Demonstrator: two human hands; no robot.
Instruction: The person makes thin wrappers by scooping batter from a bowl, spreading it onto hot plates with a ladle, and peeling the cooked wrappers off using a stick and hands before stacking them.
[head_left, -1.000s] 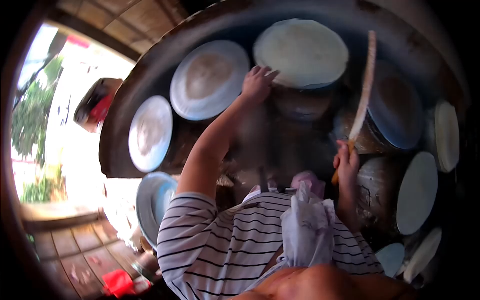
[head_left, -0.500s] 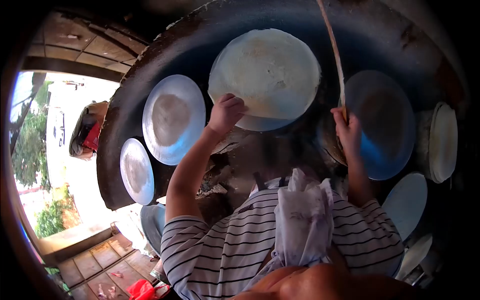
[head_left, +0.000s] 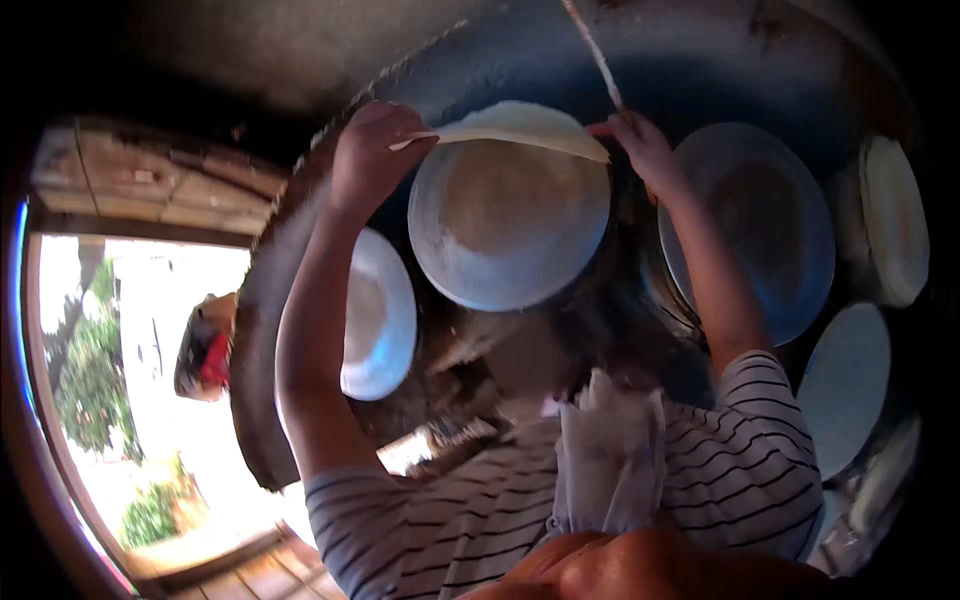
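Observation:
My left hand [head_left: 375,150] is closed on the edge of a thin pale flatbread [head_left: 520,130], lifted and folded across the far part of a round metal griddle [head_left: 510,270]. The griddle's browned middle shows beneath. On the other side, my right hand [head_left: 645,150] grips a thin wooden stick [head_left: 597,55] that points away from me. Its fingertips are beside the right end of the bread; whether they pinch it I cannot tell.
A second griddle [head_left: 375,335] sits at left, and another griddle [head_left: 760,230] at right under my forearm. Stacked flatbreads [head_left: 893,220] stand at the far right, above a pale round disc [head_left: 848,390]. A dark curved counter [head_left: 260,400] surrounds the griddles.
The flatbread lay nearly flat on the middle griddle; now its near side is raised and pulled away from me. Both hands moved farther forward, and the right hand came closer to the bread.

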